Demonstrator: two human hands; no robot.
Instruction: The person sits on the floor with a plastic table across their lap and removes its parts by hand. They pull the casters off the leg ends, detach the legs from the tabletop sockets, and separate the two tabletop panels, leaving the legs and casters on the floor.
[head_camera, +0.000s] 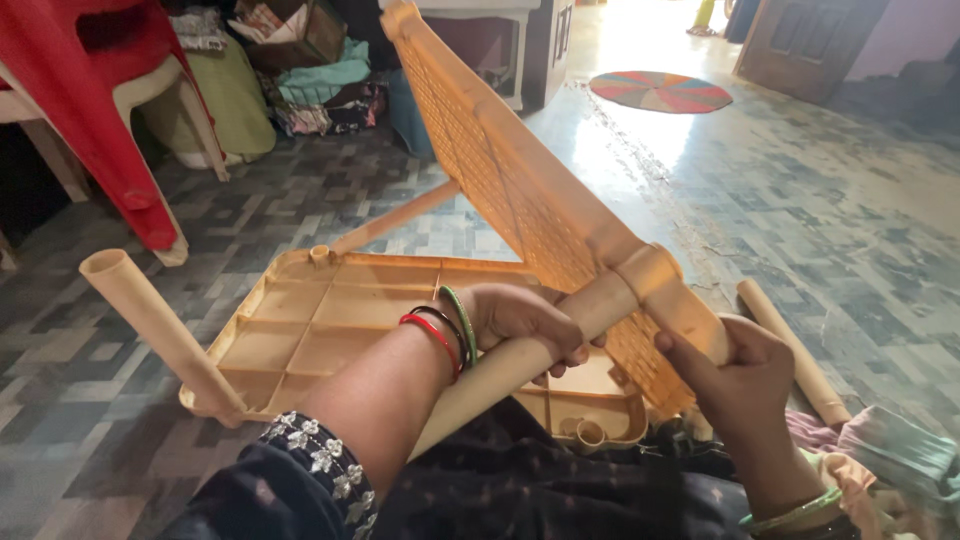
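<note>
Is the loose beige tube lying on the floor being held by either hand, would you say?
No, the loose tube lies untouched on the floor, while both hands grip the rack parts.

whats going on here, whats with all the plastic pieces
A person seated on the floor grips a beige plastic tube in the left hand, its end set in the corner socket of a perforated panel that the right hand steadies. Below lies a ribbed tray with another tube standing in its corner. A loose tube lies on the tiled floor.

Beige plastic tube (520, 358) horiz., end socketed in tilted mesh panel (520, 190)
</note>
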